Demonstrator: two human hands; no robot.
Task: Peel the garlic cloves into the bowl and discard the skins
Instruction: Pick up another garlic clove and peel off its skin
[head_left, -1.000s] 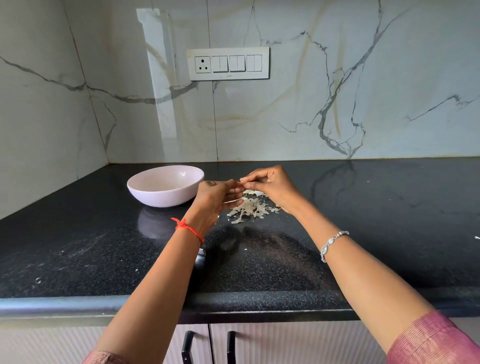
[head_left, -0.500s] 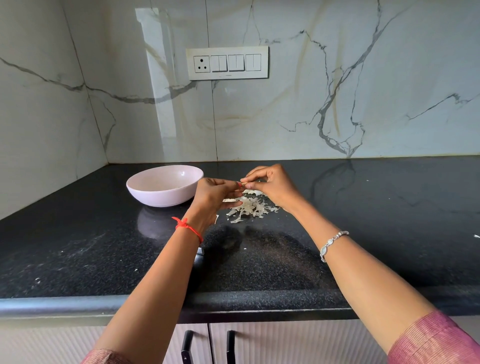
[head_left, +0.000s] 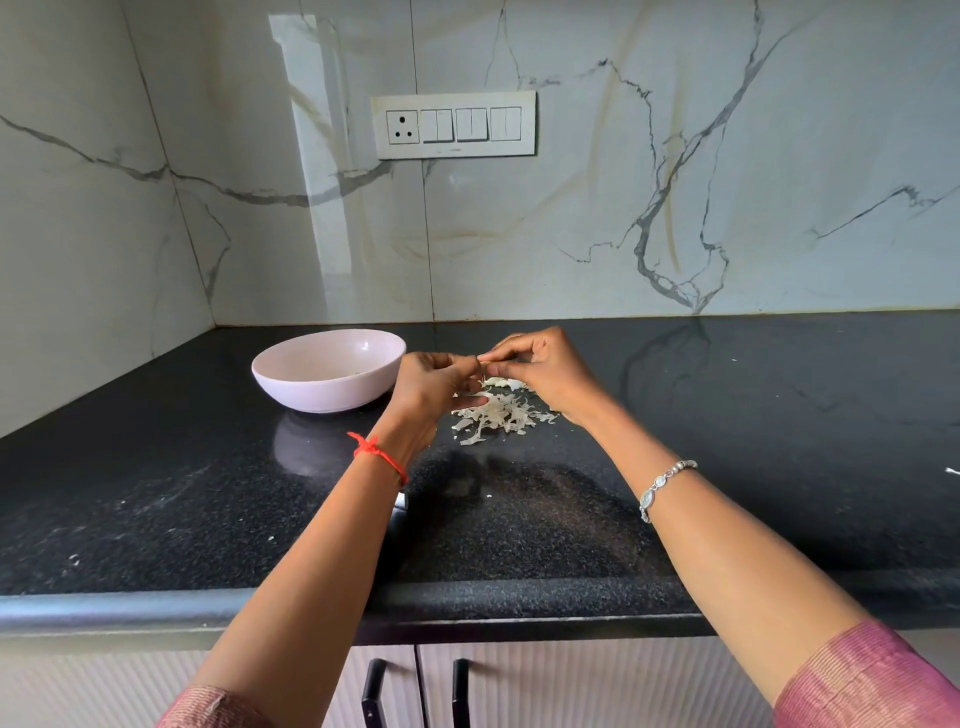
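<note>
Over the last second little has shifted: the left hand (head_left: 434, 387) and the right hand (head_left: 543, 371) have been kept fingertip to fingertip above the counter (head_left: 727, 415), only drawn slightly closer. From this it is judged that the same garlic clove (head_left: 483, 367) is still being stripped and has not yet been dropped into the bowl (head_left: 322, 397). The clove is pinched between the curled fingers of both hands, though so little of it is seen that how much skin is left cannot be told. One bowl is set at nine o'clock from the left hand, near it but apart; what lies inside cannot be counted. One heap of skins (head_left: 493, 415) is spread at six o'clock below the fingertips, with a few pale pieces at its twelve o'clock edge. Two hands are engaged and one clove is in work.
</note>
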